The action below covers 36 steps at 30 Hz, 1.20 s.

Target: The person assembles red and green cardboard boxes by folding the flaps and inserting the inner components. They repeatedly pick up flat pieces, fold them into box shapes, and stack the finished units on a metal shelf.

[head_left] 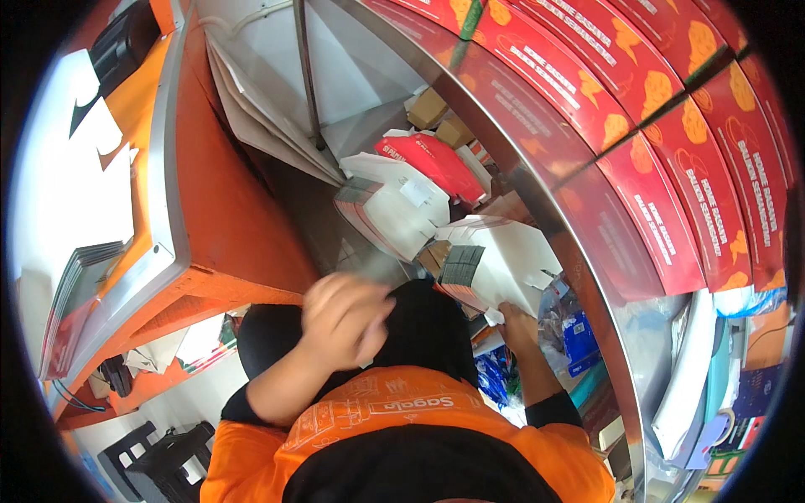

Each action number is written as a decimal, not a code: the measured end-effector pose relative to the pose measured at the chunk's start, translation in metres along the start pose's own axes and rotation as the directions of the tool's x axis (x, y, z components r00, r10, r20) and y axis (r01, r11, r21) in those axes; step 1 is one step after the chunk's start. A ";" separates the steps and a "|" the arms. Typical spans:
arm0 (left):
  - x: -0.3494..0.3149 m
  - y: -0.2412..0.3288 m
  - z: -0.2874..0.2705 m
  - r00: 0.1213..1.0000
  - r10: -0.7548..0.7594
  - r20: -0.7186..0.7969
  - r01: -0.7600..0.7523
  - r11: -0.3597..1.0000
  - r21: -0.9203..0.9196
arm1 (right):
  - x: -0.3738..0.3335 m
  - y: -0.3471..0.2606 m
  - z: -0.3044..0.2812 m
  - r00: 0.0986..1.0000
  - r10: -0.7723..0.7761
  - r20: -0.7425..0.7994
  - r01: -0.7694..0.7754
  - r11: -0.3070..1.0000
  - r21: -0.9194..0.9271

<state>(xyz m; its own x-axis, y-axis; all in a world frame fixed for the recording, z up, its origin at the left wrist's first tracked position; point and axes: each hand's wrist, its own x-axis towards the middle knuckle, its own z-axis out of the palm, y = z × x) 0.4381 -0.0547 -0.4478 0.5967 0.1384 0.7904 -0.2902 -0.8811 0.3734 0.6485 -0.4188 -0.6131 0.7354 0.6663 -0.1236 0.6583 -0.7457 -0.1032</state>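
My left hand (pixel 342 323) is raised over my lap, in front of the orange counter. Motion smears its fingers, and I cannot see anything held in it. On the right, my right hand (pixel 518 325) is closed on the near edge of a stack of flat white cardboard box sheets (pixel 511 256), close to a small white tab. Part of its fingers is hidden by the cardboard. Beside that stack, farther left, lies a second stack of white box sheets (pixel 394 205). Behind it are red cardboard sheets (pixel 432 163).
An orange counter (pixel 226 193) with a metal edge stands at left, holding white sheets (pixel 96 168). Red printed boxes (pixel 662 218) are stacked on the metal-edged shelf at right. Large flat boards (pixel 260 109) lean behind. Blue plastic packages (pixel 579 339) sit beside my right forearm.
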 end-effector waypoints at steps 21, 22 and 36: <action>-0.106 -0.074 0.304 0.231 -0.638 0.735 0.937 0.350 0.010 | 0.022 -0.016 0.027 0.970 -0.149 0.194 0.137 0.988 0.076; -0.106 -0.075 0.303 0.213 -0.646 0.733 0.939 0.343 0.031 | 0.024 -0.019 0.022 0.969 -0.189 0.159 0.175 0.979 0.102; -0.119 -0.080 0.309 0.072 -0.538 0.840 0.968 0.240 0.071 | 0.006 -0.042 0.004 0.963 -0.136 0.233 0.106 0.985 0.139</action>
<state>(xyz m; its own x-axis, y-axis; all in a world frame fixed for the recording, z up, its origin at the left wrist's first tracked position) 0.6215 -0.1404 -0.7215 0.8275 0.1037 -0.5519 0.5610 -0.1090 0.8206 0.6247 -0.3832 -0.6132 0.5809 0.7417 -0.3353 0.7035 -0.6647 -0.2516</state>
